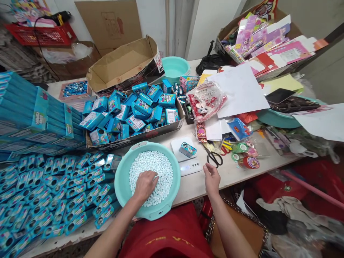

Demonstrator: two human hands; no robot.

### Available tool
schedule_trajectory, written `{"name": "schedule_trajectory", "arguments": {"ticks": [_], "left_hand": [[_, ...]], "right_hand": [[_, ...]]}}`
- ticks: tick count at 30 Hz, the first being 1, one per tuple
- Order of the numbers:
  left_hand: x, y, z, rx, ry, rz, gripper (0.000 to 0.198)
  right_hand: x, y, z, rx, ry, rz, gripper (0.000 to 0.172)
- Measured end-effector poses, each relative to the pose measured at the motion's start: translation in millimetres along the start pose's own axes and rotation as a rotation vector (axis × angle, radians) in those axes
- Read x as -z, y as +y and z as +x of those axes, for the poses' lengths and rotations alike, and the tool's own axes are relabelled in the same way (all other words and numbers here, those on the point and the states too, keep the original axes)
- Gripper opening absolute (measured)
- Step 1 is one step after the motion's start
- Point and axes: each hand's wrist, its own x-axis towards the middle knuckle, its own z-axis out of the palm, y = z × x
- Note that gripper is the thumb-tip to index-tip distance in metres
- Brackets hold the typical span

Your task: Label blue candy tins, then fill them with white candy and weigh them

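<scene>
My left hand [146,185] rests in the small white pieces [163,168] that fill the bottom of a turquoise basin [175,181]; its fingers are curled, and what they hold, if anything, is hidden. My right hand [212,177] hovers by the table's front edge, right of the scale, fingers loosely bent and apart, with nothing visible in it. A blue tin [188,149] with a round opening lies on the white scale [190,167], between the basin and black-handled scissors [214,157].
Many blue tins [76,182] stand in rows at the left, beside stacked blue display boxes [40,111]. Behind the basin, a carton [139,138] holds blue packs. Papers [239,91], tape rolls [244,147] and bags clutter the right. An open carton [123,68] sits farther back.
</scene>
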Motion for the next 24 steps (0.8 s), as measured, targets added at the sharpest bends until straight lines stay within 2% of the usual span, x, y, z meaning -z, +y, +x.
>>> {"name": "schedule_trajectory", "arguments": {"ticks": [3,10,14,17,20,22,24], "left_hand": [[-5.7,1.5,-5.9,0.002,-0.029,-0.017,0.028],[-1.1,-2.9,-9.7,0.028,-0.089,-0.049,0.029],[-8.8,-2.4,-14.2,0.078,-0.27,-0.046,0.027],[-17.5,-1.4,-19.3,0.075,-0.399,-0.135,0.024],[-21.3,-5.0,-22.4,0.089,-0.385,-0.412,0.012],[-19.7,-10.2,-22.6,0.224,-0.362,-0.736,0.007],[-14.5,-15.5,-21.1,0.4,-0.319,-1.135,0.015]], "right_hand": [[-4.1,-8.0,5.5,0.007,-0.02,-0.001,0.048],[-22.5,-26.1,14.2,0.065,-0.127,0.022,0.05],[-38.7,-34.8,17.3,0.158,-0.218,0.007,0.059],[-54.3,-38.9,22.5,0.208,-0.278,-0.017,0.067],[-67.2,-44.5,27.9,0.168,-0.34,-0.019,0.058],[-69.3,-52.2,27.1,0.16,-0.333,-0.03,0.052],[-64.7,-64.3,19.0,0.206,-0.312,-0.047,0.05]]}}
